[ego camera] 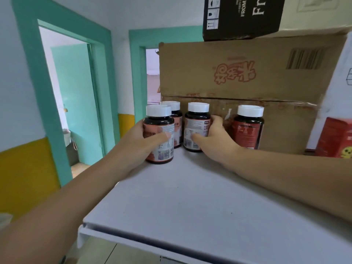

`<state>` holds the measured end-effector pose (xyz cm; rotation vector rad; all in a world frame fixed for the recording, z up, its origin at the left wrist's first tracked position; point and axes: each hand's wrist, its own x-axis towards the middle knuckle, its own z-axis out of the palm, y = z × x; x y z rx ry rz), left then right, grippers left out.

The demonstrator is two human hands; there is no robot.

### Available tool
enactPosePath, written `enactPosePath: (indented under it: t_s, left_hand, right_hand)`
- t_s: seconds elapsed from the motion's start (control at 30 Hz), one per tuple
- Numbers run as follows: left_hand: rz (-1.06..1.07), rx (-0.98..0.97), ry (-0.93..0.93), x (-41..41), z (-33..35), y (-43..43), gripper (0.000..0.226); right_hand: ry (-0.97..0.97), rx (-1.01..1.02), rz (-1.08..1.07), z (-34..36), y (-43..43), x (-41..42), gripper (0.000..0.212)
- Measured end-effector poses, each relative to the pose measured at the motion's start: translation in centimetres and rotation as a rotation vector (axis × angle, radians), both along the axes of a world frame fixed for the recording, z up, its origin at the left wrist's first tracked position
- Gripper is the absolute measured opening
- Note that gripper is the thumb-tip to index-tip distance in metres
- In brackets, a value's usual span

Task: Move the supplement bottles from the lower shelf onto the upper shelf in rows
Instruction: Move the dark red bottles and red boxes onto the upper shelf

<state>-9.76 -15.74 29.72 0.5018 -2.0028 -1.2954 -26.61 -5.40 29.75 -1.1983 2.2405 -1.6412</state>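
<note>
Several dark supplement bottles with white caps stand on the white upper shelf. My left hand is shut on a pink-labelled bottle at the shelf's left edge. Right behind it stands a second pink-labelled bottle, partly hidden. My right hand grips a white-labelled bottle close to the cardboard box. A red-labelled bottle stands alone further right, apart from both hands. The lower shelf is out of view.
A large brown cardboard box fills the back of the shelf, with a black box stacked on top. A red carton sits at the far right. Teal door frames and a yellow-and-white wall lie to the left.
</note>
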Motion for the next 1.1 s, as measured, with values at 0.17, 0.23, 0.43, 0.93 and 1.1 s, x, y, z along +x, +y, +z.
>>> enactPosePath:
  t_s: [0.17, 0.23, 0.43, 0.93, 1.1]
  left_hand:
    - [-0.037, -0.024, -0.035, -0.4, 0.3, 0.0, 0.044]
    - [-0.041, -0.016, -0.047, -0.6, 0.3, -0.2, 0.049]
    - [-0.028, -0.032, -0.100, -0.8, 0.2, -0.4, 0.059]
    - [0.041, -0.672, -0.766, 6.5, 2.3, 2.2, 0.063]
    - [-0.115, -0.814, -0.622, 10.6, 3.2, 7.6, 0.045]
  right_hand:
    - [0.095, 0.042, -0.044, -0.1, 0.5, 0.0, 0.063]
    - [0.090, 0.034, -0.026, -0.1, 0.4, 0.0, 0.063]
    - [0.036, 0.068, -0.003, 0.0, 0.5, 0.3, 0.060]
    - [0.566, 0.746, 0.063, 3.0, 11.4, 6.6, 0.038]
    - [0.591, 0.789, -0.039, 2.8, 18.3, 11.1, 0.029]
